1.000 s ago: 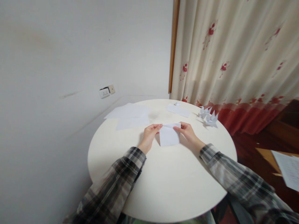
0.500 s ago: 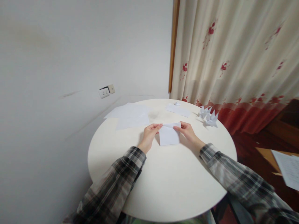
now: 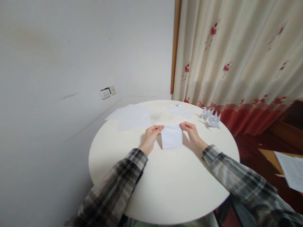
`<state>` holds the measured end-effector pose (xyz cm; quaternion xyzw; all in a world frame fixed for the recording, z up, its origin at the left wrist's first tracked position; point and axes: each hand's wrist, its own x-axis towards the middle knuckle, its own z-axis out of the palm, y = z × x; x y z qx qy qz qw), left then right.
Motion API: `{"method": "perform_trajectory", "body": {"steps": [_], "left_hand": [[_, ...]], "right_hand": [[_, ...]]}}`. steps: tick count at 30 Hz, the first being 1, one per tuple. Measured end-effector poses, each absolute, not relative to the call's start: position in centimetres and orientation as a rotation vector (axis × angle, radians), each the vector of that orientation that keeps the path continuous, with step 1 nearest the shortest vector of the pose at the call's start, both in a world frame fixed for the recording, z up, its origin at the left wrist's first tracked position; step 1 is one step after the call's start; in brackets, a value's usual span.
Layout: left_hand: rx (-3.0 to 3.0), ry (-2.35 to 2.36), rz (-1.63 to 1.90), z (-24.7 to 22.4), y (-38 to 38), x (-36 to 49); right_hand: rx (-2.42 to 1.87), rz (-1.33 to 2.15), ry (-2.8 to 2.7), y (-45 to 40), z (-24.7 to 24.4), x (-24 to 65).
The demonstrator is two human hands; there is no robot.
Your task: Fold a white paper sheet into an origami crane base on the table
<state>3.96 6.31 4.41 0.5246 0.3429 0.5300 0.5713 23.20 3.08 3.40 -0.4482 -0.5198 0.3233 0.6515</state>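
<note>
The upper left corner of a small white paper (image 3: 172, 137) is pinched between the thumb and fingers of the left hand (image 3: 150, 136); its upper right corner is gripped likewise by the right hand (image 3: 190, 131). The paper is held above the middle of a round white table (image 3: 177, 186), its lower edge turned toward the wearer. Both forearms are covered by plaid sleeves (image 3: 129, 171). Beyond the left hand, larger white sheets (image 3: 132, 111) are spread overlapping. Beyond the right hand, pointed folded paper figures (image 3: 213, 120) are grouped near the table's edge, and a smaller sheet (image 3: 180, 111) is laid farther back. The background is filled by a wall (image 3: 71, 47) and a flowered curtain (image 3: 236, 44).
</note>
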Motion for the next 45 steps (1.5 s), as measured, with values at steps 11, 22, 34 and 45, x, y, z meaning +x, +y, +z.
{"method": "perform_trajectory", "body": {"steps": [11, 22, 34, 45], "left_hand": [[1.578, 1.039, 1.09, 1.7, 8.9, 3.5], [2.263, 1.139, 0.976, 1.2, 9.0, 3.2], [2.773, 0.562, 0.582, 1.1, 9.8, 3.7], [2.572, 0.606, 0.563, 1.2, 9.4, 3.8]], "right_hand": [[-1.401, 0.652, -1.395, 5.0, 0.6, 23.6], [-1.573, 0.376, -1.632, 5.6, 0.3, 24.3], [-1.432, 0.265, -1.928, 6.3, -0.2, 25.3], [-1.446, 0.167, -2.11, 4.5, 0.2, 26.6]]}}
